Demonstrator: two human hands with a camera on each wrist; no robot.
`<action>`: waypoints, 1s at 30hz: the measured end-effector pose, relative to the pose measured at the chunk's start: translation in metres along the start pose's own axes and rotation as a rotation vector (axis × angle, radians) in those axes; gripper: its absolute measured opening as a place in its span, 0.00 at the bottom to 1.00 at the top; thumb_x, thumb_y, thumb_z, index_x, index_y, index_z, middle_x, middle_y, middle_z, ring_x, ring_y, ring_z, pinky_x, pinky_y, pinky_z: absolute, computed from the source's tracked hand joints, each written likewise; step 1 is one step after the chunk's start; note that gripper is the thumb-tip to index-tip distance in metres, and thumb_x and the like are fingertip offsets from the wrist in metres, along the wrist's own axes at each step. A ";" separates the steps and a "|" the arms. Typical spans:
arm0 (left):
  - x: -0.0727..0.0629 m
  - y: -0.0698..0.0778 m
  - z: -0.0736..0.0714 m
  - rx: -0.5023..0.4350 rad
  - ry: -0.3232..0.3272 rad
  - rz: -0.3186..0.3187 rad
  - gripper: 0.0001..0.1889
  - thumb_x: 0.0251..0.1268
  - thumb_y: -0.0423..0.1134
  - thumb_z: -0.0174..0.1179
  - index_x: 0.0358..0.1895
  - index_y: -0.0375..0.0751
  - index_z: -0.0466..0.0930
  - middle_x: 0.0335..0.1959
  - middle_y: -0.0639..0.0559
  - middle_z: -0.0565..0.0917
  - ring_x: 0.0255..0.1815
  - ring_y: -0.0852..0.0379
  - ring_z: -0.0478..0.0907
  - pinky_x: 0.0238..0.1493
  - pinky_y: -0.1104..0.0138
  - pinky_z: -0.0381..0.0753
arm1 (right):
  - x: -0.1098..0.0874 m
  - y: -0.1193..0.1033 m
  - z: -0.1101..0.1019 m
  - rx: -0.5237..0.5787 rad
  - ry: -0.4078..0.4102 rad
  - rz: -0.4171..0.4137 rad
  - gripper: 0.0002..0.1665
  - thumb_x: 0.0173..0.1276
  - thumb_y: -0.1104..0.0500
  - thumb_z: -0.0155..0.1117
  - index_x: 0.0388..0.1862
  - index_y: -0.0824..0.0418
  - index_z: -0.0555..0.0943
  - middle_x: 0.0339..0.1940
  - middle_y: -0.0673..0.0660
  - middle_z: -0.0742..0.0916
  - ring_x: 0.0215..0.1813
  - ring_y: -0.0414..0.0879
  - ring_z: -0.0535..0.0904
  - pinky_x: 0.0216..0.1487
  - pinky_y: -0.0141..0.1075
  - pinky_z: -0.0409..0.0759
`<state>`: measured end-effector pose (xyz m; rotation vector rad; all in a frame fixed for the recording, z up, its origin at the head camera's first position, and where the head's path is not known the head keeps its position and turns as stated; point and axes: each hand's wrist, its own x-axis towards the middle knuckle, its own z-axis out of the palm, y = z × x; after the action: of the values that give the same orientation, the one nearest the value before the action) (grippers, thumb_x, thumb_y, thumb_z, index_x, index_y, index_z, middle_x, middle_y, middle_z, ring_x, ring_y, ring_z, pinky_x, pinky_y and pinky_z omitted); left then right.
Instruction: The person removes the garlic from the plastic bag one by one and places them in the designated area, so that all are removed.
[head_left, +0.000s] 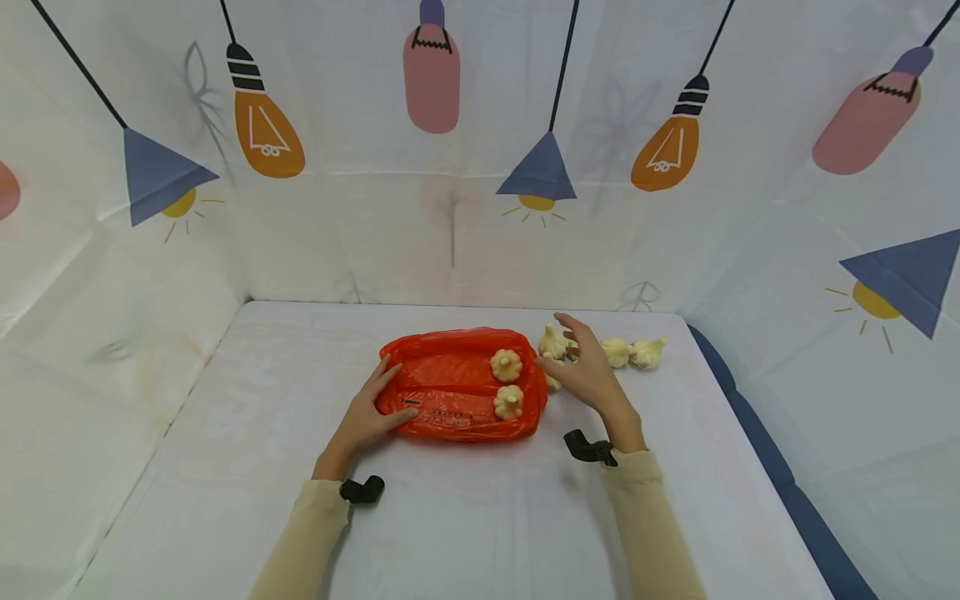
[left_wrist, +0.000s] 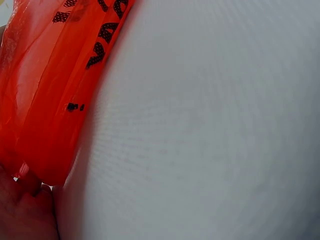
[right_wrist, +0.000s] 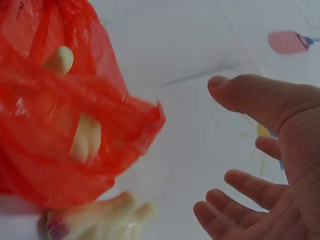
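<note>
An open red plastic bag (head_left: 450,379) with dark print lies on the table, spread like a shallow tray. Inside it, toward its right end, sit two garlic bulbs (head_left: 506,365). My left hand (head_left: 363,417) holds the bag's left end, thumb over the front rim and fingers over the side. Just right of the bag, my right hand (head_left: 588,375) hovers near several loose garlic bulbs (head_left: 647,354), partly covering them. The right wrist view shows its fingers (right_wrist: 250,187) apart with nothing between them. There, a garlic bulb (right_wrist: 95,217) lies beside the bag's edge.
The white table (head_left: 465,517) has a backdrop (head_left: 360,233) with printed lamps behind it. Dark blue material (head_left: 765,442) runs along the table's right edge. Each wrist carries a black camera mount (head_left: 588,448).
</note>
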<state>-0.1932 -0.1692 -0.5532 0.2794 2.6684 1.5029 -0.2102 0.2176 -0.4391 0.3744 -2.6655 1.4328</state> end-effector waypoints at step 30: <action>-0.002 0.001 -0.002 -0.017 -0.004 -0.008 0.49 0.59 0.54 0.74 0.81 0.49 0.60 0.87 0.49 0.47 0.86 0.37 0.43 0.78 0.34 0.51 | 0.044 -0.007 0.042 -0.295 -0.444 -0.011 0.41 0.69 0.58 0.73 0.76 0.66 0.67 0.74 0.66 0.75 0.75 0.61 0.71 0.75 0.56 0.71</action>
<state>-0.1918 -0.1706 -0.5511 0.2702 2.6489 1.5199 -0.2491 0.1711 -0.4480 0.7511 -3.1502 1.0219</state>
